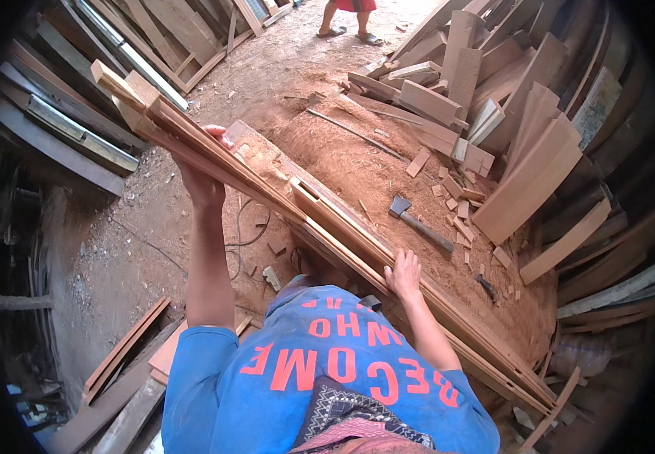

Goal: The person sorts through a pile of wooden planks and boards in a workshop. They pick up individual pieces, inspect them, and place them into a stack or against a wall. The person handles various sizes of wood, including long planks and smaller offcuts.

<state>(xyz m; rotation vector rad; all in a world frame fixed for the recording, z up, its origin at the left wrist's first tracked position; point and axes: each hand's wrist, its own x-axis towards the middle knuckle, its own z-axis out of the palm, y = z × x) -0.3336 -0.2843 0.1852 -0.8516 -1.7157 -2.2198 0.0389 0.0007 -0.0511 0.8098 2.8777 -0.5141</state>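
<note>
My left hand (211, 162) grips the raised upper-left end of a long wooden board assembly (236, 180), its fingers showing on the far edge. Toward the lower right this assembly lies along a second long grooved wooden piece (327, 213) with slots cut in its edge. My right hand (405, 275) rests with its fingers over the edge of the long pieces, near their middle. Beneath runs a long wooden beam (242, 131) with shavings on it. An axe with a wooden handle (425, 230) lies on the sawdust beyond my right hand.
Stacked planks (531, 181) and offcuts (463, 210) fill the right side. Boards lean (66, 133) at upper left. A thin metal bar (355, 133) lies on sawdust. A cable (240, 232) loops on the floor. Another person's feet (350, 34) stand at the far top.
</note>
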